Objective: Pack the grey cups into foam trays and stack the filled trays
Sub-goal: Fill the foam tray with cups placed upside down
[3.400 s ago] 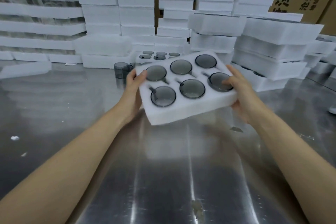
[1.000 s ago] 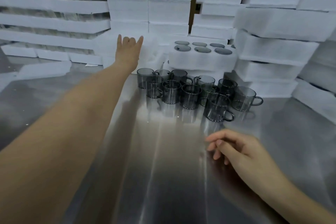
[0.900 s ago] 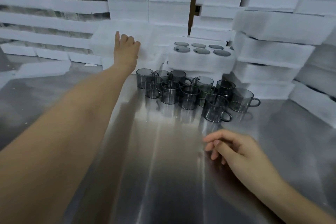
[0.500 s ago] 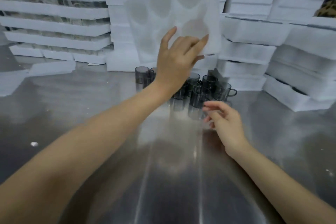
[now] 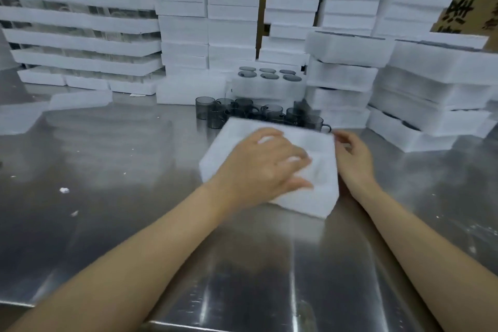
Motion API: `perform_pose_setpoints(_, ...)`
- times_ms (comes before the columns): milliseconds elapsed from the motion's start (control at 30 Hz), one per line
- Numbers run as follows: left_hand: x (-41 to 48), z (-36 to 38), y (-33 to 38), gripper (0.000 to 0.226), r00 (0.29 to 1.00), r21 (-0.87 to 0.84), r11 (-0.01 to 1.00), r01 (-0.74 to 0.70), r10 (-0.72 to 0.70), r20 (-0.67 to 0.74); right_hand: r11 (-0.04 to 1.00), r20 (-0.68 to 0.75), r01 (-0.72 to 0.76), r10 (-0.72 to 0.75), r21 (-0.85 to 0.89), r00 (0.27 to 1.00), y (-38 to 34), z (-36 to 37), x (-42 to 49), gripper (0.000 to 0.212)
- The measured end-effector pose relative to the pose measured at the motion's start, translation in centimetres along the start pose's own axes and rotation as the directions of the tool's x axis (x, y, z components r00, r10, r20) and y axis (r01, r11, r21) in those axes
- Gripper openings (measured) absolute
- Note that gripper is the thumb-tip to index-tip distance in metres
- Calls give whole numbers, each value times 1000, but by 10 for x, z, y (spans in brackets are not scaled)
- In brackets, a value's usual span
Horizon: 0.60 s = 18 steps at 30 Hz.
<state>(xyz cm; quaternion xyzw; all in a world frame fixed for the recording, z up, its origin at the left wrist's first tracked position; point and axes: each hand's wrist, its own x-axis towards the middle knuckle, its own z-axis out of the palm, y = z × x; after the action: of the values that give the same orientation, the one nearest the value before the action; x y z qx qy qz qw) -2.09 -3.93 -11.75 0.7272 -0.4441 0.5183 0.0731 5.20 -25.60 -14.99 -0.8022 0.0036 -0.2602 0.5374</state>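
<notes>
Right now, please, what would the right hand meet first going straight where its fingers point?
The right hand would probably meet the rightmost grey cup, beyond the foam tray; depth is unclear.

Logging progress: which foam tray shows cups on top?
The filled tray just behind the loose cups; grey rims show on top; the near tray looks empty.

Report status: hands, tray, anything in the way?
Left hand flat on empty foam tray. Right hand loose at its right edge, holding nothing. Grey cups clustered just behind tray, none packed; nothing blocking.
</notes>
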Motion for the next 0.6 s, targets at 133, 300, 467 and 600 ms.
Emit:
perform_pose_setpoints(133, -12, -16, -39, 30, 871, -10, 871, 491, -491, -20, 966, 116, 207, -190, -155, 975, 2, 7, 0, 25)
perform_pose_setpoints(300, -35, -21, -81, 18, 350, -373, 244, 895, -904, 248, 893, 238, 336, -271, -300, 933, 6, 12, 14, 36)
perform_pose_setpoints(467, -60, -10, -96, 35, 60, -393, -286, 874, -739, 671, 907, 482, 356, -214, -226, 850, 7, 19, 22, 53)
perform_pose_setpoints(600, -74, -12, -115, 40, 56, -426, -321, 846, -740, 670, 795, 625, 535, -268, -286, 733, 12, 23, 28, 63)
